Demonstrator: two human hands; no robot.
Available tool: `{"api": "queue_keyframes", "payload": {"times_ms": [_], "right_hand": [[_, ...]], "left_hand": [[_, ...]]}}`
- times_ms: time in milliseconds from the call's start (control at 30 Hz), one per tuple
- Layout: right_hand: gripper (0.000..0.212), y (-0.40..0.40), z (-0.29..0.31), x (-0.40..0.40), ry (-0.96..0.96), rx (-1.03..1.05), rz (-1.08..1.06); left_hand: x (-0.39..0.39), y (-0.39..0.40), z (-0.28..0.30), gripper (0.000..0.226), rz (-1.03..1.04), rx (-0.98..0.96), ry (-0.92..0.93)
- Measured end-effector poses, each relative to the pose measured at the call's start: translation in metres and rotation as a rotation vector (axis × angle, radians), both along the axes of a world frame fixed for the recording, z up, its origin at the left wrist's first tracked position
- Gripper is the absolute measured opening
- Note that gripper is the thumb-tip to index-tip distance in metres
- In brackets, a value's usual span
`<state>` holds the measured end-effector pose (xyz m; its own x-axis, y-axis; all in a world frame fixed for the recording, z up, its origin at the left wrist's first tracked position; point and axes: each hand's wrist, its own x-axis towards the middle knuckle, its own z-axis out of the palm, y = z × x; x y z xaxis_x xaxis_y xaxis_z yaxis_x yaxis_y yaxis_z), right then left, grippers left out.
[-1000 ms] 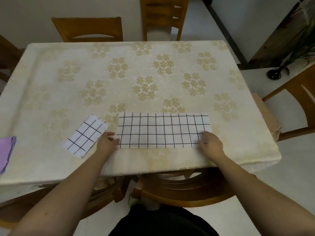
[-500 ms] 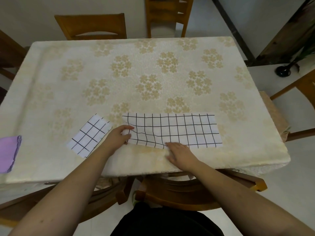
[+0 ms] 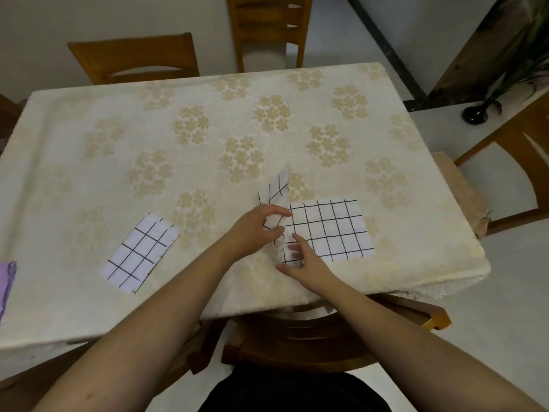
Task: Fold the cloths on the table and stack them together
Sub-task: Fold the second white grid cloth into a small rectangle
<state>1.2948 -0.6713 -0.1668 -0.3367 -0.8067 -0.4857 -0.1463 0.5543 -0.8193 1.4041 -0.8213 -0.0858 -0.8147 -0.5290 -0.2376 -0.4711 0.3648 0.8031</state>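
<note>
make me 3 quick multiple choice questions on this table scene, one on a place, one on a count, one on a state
1. Where does the small folded checked cloth lie relative to the hands?
A. to their left
B. to their right
C. under them

2. How many checked cloths are on the table?
A. one
B. two
C. four

3. What state is the long checked cloth in?
A. spread flat
B. rolled up
C. one end lifted, mid-fold

Key: 1 A, it sits left of both hands. 2 B, the folded one and the long one. 3 C, the left hand holds its left end raised while the right hand presses on it.
</note>
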Motion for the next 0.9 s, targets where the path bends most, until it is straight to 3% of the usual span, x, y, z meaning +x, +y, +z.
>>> {"api": "queue_keyframes", "payload": {"times_ms": [133,300,400,500,600,733,900], "right_hand": [[0.077,0.009,0.004,-0.014,-0.094,-0.017,-0.140],[0.036,0.026,-0.004,-0.048,-0.264,0.014,-0.613],[0.016,0.035,-0.009,-0.069,-0.282,0.079,-0.812],[0.020,0.039,-0.013,-0.083,-0.314,0.126,-0.862],[0.018,0.033,-0.010,-0.096,-0.303,0.079,-0.849],[0.031,0.009,-0.003,-0.106,-0.436,0.047,-0.791],[0.036,-0.020,-0.003,-0.107,-0.540,0.040,-0.723]], "left_hand": [[-0.039,0.026,-0.007,0.031,-0.050,0.037,0.087],[-0.067,0.049,-0.012,0.033,-0.079,0.241,0.109],[-0.064,0.048,-0.026,0.024,0.056,0.316,0.117],[-0.051,0.036,-0.054,0.015,0.335,0.096,0.011],[-0.033,0.027,-0.083,0.031,0.516,0.039,-0.139],[-0.027,0.031,-0.103,0.055,0.521,0.151,-0.309],[-0.022,0.033,-0.107,0.051,0.372,0.045,-0.277]]}}
